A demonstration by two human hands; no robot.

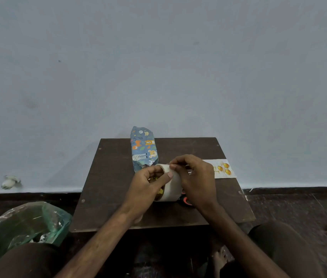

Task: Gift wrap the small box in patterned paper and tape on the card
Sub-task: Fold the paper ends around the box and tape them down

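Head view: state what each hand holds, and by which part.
The tape roll: the left hand grips its left rim, thumb on the outside; the right hand pinches its outer layer at the top.

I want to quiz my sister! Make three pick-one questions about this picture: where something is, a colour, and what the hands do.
1. Where is the card?
A) at the right edge of the table
B) under it
C) on the floor

2. What colour is the paper on the wrapped box, mostly?
A) red
B) blue
C) yellow

3. What are the left hand and right hand doing?
A) lying flat
B) cutting paper
C) holding the tape roll

Answers:
1 A, it lies flat by the right edge.
2 B, it is blue with little animals.
3 C, the left hand grips the roll and the right hand pinches its rim.
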